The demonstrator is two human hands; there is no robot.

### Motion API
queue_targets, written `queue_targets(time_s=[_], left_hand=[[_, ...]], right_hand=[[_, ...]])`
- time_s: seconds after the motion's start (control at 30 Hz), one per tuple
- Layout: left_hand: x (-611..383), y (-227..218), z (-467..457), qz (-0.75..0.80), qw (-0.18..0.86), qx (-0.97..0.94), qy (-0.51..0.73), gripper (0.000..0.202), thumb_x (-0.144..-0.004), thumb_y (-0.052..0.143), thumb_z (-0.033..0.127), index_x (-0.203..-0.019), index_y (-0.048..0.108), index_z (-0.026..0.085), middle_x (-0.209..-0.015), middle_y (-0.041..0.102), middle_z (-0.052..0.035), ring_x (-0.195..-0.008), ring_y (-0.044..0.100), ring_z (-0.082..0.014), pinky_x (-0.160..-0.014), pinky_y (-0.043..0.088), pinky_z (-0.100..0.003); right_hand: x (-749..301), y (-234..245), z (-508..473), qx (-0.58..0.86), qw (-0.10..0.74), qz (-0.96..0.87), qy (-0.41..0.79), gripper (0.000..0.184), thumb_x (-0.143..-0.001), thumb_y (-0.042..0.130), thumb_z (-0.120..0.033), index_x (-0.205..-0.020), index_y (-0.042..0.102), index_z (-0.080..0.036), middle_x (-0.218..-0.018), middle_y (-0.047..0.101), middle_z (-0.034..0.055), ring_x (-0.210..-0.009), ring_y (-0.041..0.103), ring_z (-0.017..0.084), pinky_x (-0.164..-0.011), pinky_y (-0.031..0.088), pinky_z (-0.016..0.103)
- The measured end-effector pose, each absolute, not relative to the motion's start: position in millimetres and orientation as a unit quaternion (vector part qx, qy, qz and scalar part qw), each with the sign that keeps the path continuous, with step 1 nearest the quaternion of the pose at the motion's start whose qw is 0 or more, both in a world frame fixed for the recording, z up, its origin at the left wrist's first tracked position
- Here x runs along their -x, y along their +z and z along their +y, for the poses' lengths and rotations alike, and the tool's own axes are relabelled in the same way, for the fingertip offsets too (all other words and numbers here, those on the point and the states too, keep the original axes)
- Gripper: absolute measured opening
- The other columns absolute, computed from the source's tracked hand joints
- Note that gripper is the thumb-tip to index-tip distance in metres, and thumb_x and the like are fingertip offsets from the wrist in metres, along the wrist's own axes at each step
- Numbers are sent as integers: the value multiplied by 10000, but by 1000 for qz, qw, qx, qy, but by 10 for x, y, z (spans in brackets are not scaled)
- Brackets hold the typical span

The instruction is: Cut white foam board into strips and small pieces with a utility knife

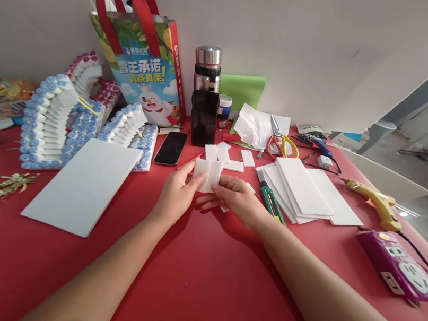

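Both my hands meet over the middle of the red table (196, 276). My left hand (177, 193) pinches the left edge of a small white foam piece (207, 174), which stands upright. My right hand (237, 200) grips the same foam piece from the right and below, fingers closed on it. More small white foam pieces (223, 154) lie just behind it. A green-handled utility knife (270, 198) lies beside my right hand.
A large white foam sheet (84, 184) lies left, behind it a white-and-blue foam model (62, 122). A phone (171, 147), a shopping bag (147, 70), a flask (207, 68), stacked white strips (304, 190), scissors (281, 141), a yellow glue gun (377, 201) and a purple power strip (403, 266) surround them.
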State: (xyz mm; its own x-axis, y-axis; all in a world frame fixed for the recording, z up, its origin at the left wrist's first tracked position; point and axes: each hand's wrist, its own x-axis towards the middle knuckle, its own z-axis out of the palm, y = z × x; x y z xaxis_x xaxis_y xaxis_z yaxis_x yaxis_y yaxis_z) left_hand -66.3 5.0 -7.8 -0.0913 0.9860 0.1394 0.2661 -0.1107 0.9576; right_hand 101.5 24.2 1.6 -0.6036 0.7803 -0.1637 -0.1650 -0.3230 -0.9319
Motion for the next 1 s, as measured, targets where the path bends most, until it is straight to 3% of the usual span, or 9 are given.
queue_targets(time_s=[0.23,0.37,0.47,0.7,0.8,1.0], left_hand=[[604,-76,38,514,442,-482,555,333,-931,589,378,-1207,630,197,-1140,715,-69,-1043,661,-228,-882,522,-316],[546,-4,-24,491,423,-505,570,359,-916,638,367,-1232,642,197,-1135,722,-65,-1019,670,-219,-865,524,-293],[511,49,-51,449,458,-505,578,376,-913,652,385,-1251,658,222,-1149,722,-52,-951,681,-208,-818,533,-287],[636,114,8,337,601,-453,565,413,-911,636,480,-1187,721,185,-1009,743,-91,-802,694,-216,-724,566,-339],[678,120,5,336,625,-432,557,433,-904,658,459,-1275,672,237,-1038,737,-72,-785,696,-203,-683,566,-323],[669,112,-2,339,625,-429,557,369,-895,686,399,-1228,692,239,-1151,715,-80,-759,677,-173,-627,558,-289]], right_hand=[[-971,19,185,321,342,-533,704,297,-887,676,-391,-1040,637,-140,-849,735,76,-759,735,208,-749,595,362],[-983,-47,223,370,378,-559,638,376,-818,754,-453,-1011,650,-147,-818,728,56,-700,711,191,-677,580,325],[-1022,-70,281,333,400,-525,674,376,-790,786,-446,-982,656,-150,-804,719,43,-680,691,171,-655,566,305],[-1174,-21,367,221,327,-498,772,268,-852,747,-395,-920,650,-155,-737,680,32,-652,626,136,-641,511,273],[-1189,-9,348,217,290,-514,778,267,-867,732,-390,-944,641,-151,-741,681,37,-654,632,135,-630,493,257],[-1162,-9,327,213,285,-509,784,279,-884,708,-387,-1001,630,-146,-750,686,47,-652,636,138,-636,502,259]])
